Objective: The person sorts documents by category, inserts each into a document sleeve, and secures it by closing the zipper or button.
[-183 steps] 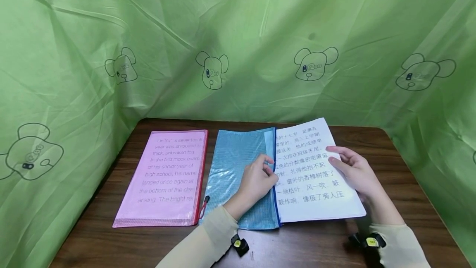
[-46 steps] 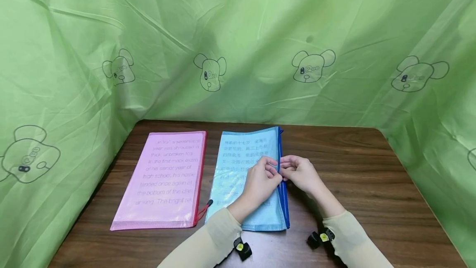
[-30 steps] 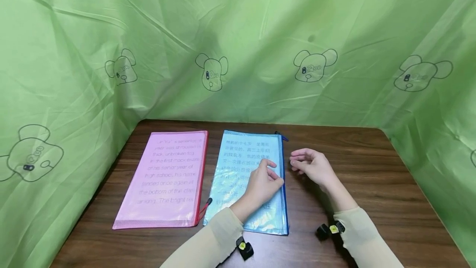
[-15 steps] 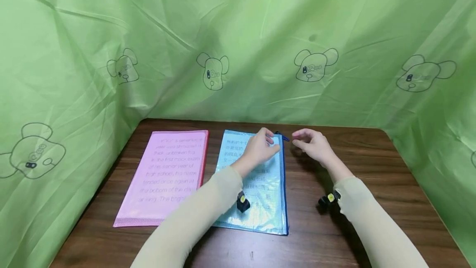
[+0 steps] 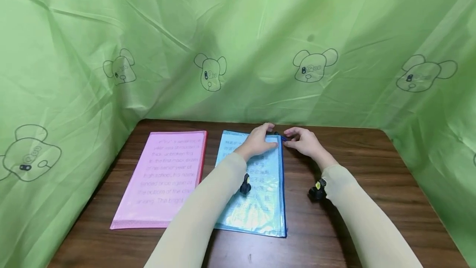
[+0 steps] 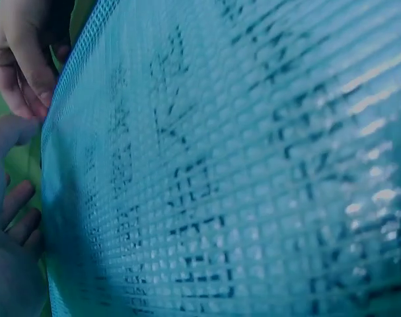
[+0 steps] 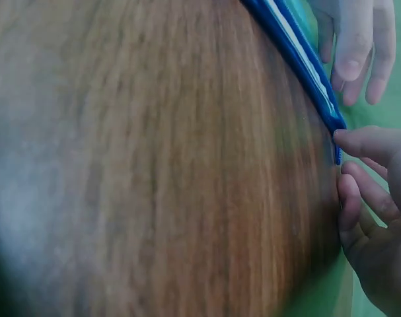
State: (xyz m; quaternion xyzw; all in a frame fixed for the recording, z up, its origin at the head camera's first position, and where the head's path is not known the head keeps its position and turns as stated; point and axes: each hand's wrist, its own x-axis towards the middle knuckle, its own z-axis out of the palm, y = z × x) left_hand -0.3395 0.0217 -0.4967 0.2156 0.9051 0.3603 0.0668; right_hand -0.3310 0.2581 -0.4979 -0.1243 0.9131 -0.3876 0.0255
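Observation:
A blue mesh zipper pouch [image 5: 256, 202] lies on the table, with a printed sheet showing through it. My left hand [image 5: 255, 142] is over its upper part, thumb and fingers spread apart near the top right corner. My right hand [image 5: 305, 143] reaches that corner from the right. Its thumb and forefinger stand either side of the small blue zipper end [image 5: 284, 138]. In the right wrist view the right thumb tip meets the end of the blue zipper edge [image 7: 299, 59]. Both hands' fingertips come close together at the pouch edge in the left wrist view.
A pink zipper pouch [image 5: 163, 177] with printed English text lies left of the blue one, partly covered by the left sleeve [image 5: 201, 214]. Green curtain [image 5: 253, 53] with bear drawings surrounds the dark wooden table [image 5: 364, 168].
The sheet went into the blue pouch, and its flap edge came down flat. Both hands then moved up to the pouch's top right corner, the right hand lately shifting left toward the zipper end.

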